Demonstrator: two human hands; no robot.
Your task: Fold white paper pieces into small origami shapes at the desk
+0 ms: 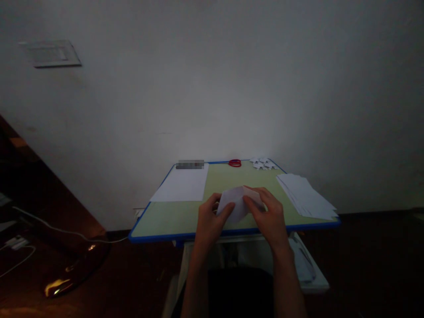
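A partly folded white paper [236, 199] lies near the front edge of a small green table with a blue rim [159, 235]. My left hand [210, 221] pinches its left side, thumb on top. My right hand [269, 216] presses down on its right side, with the fingers curled over the fold. Both hands are closed on the paper.
A flat white sheet [182, 185] lies at the table's left. A fanned stack of white sheets [306, 196] sits at the right edge. Red scissors [235, 163] and several small folded paper pieces [263, 164] are at the back by the wall. A white cable [62, 229] runs across the dark floor at left.
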